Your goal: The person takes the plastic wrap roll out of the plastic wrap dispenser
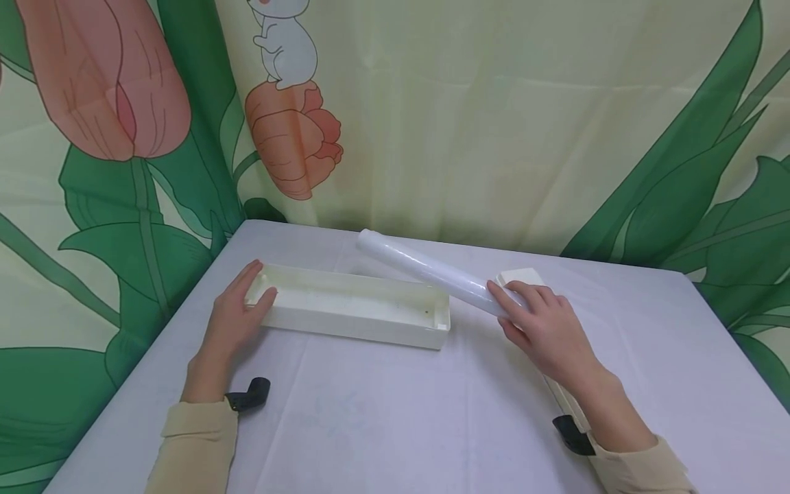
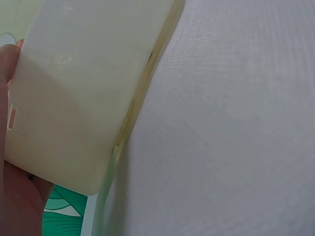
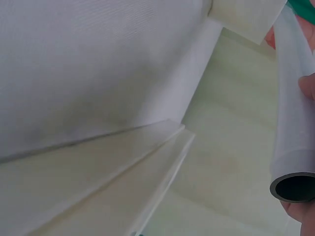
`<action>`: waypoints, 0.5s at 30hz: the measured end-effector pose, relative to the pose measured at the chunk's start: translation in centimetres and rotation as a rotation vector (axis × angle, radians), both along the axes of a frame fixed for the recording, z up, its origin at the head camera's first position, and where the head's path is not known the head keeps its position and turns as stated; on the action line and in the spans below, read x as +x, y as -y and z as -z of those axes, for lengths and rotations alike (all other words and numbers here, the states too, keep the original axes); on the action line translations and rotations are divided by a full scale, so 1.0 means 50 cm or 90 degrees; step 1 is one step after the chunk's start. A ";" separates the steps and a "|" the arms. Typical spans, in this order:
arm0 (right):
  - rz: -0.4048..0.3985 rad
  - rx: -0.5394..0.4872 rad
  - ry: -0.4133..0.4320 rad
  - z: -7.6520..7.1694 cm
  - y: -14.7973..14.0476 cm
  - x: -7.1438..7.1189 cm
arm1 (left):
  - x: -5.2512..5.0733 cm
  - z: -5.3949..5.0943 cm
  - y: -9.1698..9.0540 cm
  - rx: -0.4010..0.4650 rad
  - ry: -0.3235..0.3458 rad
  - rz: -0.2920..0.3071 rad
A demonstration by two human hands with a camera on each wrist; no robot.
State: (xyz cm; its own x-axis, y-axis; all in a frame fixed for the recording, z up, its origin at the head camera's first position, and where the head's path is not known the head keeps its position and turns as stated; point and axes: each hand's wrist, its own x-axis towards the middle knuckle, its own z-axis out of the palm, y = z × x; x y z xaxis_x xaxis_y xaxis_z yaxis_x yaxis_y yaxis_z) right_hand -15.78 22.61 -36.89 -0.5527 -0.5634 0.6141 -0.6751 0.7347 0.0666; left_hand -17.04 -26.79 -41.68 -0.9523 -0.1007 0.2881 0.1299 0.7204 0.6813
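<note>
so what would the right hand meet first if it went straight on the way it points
Beyond the roll it holds, the right hand would likely meet the box, at its right end; depth is unclear, so it might pass over.

A long cream box (image 1: 354, 327) sits with its open top facing up, as a glossy white tube (image 1: 426, 269), hollow at its near end, slants above the box's far right corner. A narrow cream lid (image 1: 522, 276) lies right of the box.
</note>
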 end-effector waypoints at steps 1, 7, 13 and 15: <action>0.003 0.000 0.000 0.001 -0.004 0.002 | 0.000 0.000 0.000 -0.001 0.000 0.000; 0.017 0.000 0.002 0.007 -0.022 0.014 | 0.002 -0.004 -0.001 -0.002 0.006 -0.005; 0.032 0.001 0.015 0.011 -0.038 0.024 | 0.002 -0.003 -0.002 0.001 0.011 -0.008; 0.037 -0.001 0.017 0.012 -0.044 0.028 | 0.002 -0.002 -0.002 0.001 0.011 -0.008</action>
